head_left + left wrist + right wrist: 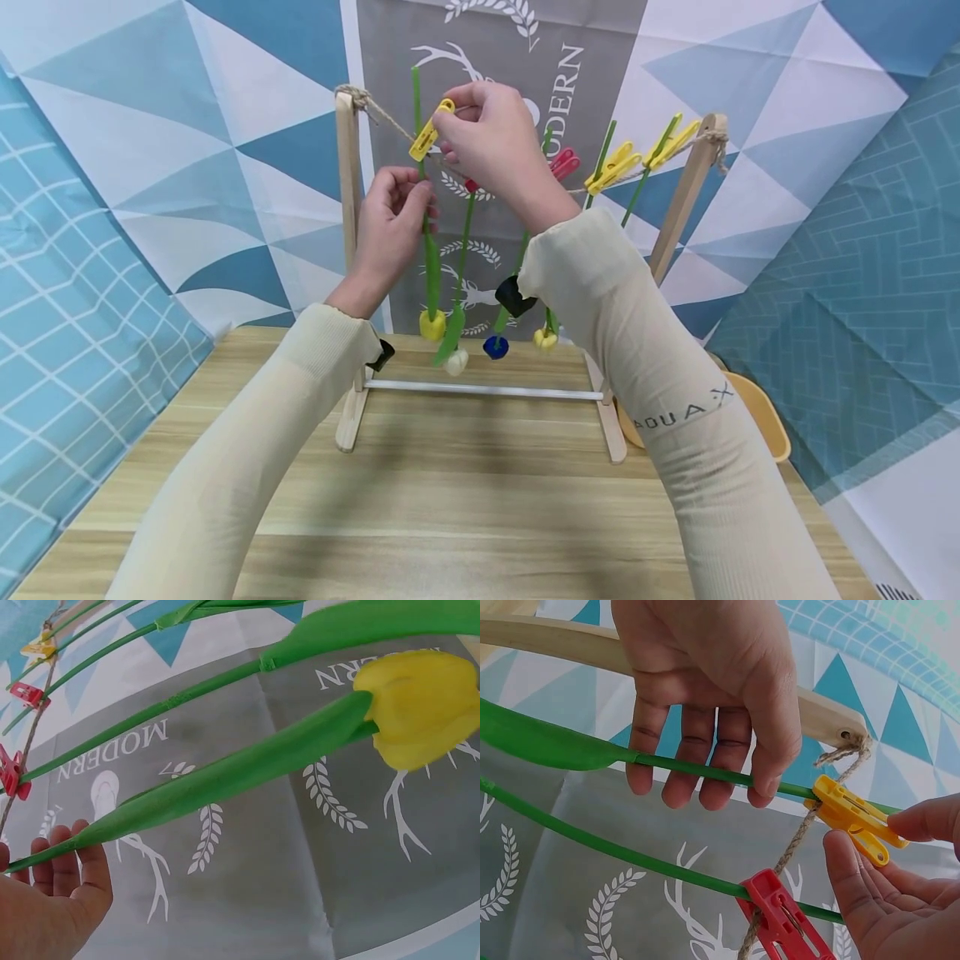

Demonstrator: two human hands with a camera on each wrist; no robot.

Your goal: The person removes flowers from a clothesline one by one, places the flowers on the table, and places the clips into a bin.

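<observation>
Yellow tulip point(424, 709), head down, long green stem point(694, 769) pinched by left hand point(392, 221), yellow clothespin point(843, 805) pinched by right hand point(495, 137)

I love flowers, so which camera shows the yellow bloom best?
The left wrist view, where the yellow bloom looks largest. The head view shows it small, below the left hand; the right wrist view shows only the flower's stem and leaf.

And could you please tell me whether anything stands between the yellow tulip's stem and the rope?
Nothing visible does. In the right wrist view, the stem crosses the rope at the yellow clip, which hides whether they touch. The red clip sits apart, farther along the rope.
</observation>
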